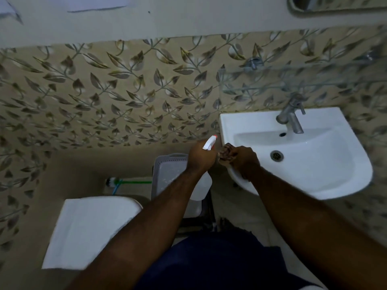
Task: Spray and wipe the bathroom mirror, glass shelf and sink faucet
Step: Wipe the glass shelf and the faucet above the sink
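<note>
I am standing at the sink point(318, 185), which hangs from the leaf-patterned wall point(104, 91) with the faucet point(290, 117) at its back rim; the glass shelf point(293, 80) runs just above the faucet, and only the lower edge of the mirror point(335, 5) shows at the top right. None of the three looks wet from here, though the picture is dim and blurred, so I judge the spraying has yet to start. To my left sit a white toilet point(88, 231) and a grey bin point(167, 174) near the wall. My left hand point(200, 158) is wrapped round the neck of the bottle point(202, 189), its white nozzle point(209, 143) with the red tip aimed up and left, away from the sink. My right hand point(240, 159) is clenched round something dark and bunched at the sink's near-left rim, probably a cloth point(227, 152), though I cannot be sure. To do this well I would turn the nozzle toward the mirror first, lift the bottle clear of the rim, spray lightly from the top, and keep the cloth folded flat so drips run down onto the shelf and faucet, which I clean afterwards.
</note>
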